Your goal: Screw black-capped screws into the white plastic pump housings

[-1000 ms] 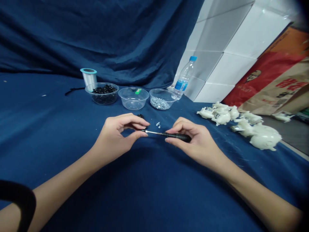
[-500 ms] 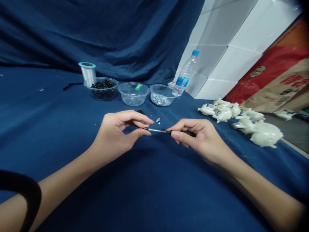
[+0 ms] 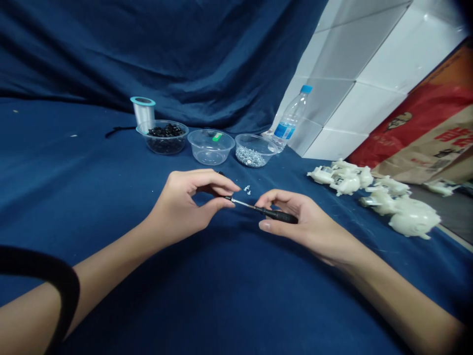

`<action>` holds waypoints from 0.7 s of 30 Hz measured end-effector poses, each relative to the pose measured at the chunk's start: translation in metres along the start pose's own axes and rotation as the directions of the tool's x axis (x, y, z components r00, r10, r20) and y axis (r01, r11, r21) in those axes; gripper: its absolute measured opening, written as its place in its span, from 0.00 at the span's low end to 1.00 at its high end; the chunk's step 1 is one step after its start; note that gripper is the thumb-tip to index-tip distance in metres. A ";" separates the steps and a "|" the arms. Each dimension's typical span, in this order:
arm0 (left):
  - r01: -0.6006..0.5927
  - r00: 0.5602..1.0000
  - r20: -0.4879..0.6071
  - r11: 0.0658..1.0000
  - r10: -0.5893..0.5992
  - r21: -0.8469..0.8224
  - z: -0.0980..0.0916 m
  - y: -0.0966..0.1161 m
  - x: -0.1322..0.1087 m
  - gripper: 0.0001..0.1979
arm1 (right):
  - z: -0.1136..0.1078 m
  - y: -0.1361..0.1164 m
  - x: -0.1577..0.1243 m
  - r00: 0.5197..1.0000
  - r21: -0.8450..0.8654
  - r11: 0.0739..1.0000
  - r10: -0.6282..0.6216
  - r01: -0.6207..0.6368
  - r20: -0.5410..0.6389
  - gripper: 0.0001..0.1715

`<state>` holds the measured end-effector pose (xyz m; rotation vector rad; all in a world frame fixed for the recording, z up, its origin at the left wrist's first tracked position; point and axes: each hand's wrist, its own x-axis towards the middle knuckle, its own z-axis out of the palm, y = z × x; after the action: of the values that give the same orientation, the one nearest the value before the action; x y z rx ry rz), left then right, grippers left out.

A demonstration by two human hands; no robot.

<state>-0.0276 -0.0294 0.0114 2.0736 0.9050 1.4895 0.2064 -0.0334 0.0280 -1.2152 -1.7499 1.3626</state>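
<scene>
A screwdriver with a black handle (image 3: 281,216) and a thin metal shaft (image 3: 244,203) lies slantwise between my hands. My right hand (image 3: 303,214) has its fingers curled behind the handle, its end against the palm, with the thumb a little apart below. Between thumb and fingertips my left hand (image 3: 195,199) pinches a small black part (image 3: 228,198) that meets the shaft's tip; most of it is hidden by the fingers. Just beyond the fingertips a few loose screws (image 3: 247,190) lie on the blue cloth (image 3: 221,291).
Behind stand a bowl of black parts (image 3: 166,145), a clear bowl (image 3: 211,155) with a green label, and a bowl of screws (image 3: 251,157). A spool (image 3: 143,111), a bottle (image 3: 291,116), white boxes (image 3: 343,106), a paper bag (image 3: 417,133) and several whitish plastic pieces (image 3: 414,217) surround them.
My right thumb has come off the screwdriver handle and those fingers have loosened. The handle end now tilts lower. My left hand keeps its pinch; the whole view has shifted slightly.
</scene>
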 end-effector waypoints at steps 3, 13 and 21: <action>0.062 0.998 -0.025 0.997 -0.064 -0.053 0.001 -0.003 -0.001 0.09 | 0.001 0.000 0.001 0.971 -0.218 0.953 -0.229 0.209 -0.069 0.13; 0.213 0.972 -0.054 0.951 -0.230 -0.224 0.009 0.003 -0.002 0.10 | 0.003 0.006 -0.003 0.638 -0.699 0.462 -0.770 0.546 -0.010 0.12; 0.186 0.982 -0.004 0.962 -0.191 -0.201 0.007 0.004 -0.002 0.09 | 0.003 0.000 -0.004 0.766 -0.637 0.610 -0.641 0.471 -0.047 0.08</action>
<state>-0.0202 -0.0333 0.0103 1.7775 0.8948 1.4429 0.2053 -0.0383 0.0269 -0.9293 -2.1678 0.2387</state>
